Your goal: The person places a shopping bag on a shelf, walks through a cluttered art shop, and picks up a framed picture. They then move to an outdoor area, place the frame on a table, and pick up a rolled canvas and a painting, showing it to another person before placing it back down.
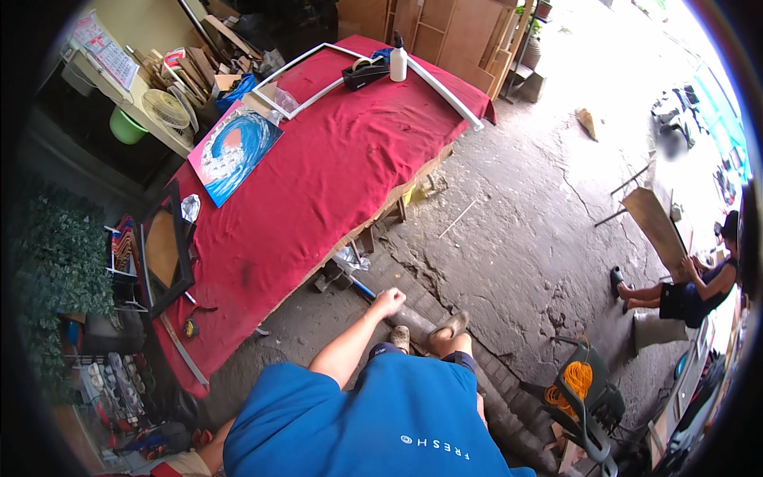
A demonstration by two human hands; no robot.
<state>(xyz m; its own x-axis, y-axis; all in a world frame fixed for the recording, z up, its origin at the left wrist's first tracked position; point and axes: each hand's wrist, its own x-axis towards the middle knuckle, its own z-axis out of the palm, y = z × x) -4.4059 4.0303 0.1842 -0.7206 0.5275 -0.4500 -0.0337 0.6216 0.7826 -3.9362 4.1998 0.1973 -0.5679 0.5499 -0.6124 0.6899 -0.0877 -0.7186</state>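
Observation:
My left hand [389, 303] is closed in a fist in front of my blue shirt, beside the near edge of the red-covered table [318, 171]. Whatever its fingers hold, if anything, is hidden. A blue rod [362, 290] ends close to the hand; I cannot tell whether they touch. My right hand is out of sight. Across the table lie a painting of a blue wave [236, 151], a white frame [306, 111], a black tape dispenser [366, 74] and a white pump bottle [398, 63]. A dark frame [185, 278] leans at its left end, near a tape measure [191, 328].
A green chair [592, 389] with a coil of orange cord [574, 385] stands at the lower right. Farther right a person [703, 286] sits with a brown board [656, 226]. Someone's limb [213, 451] shows at lower left. A fan [165, 109] stands beyond the table.

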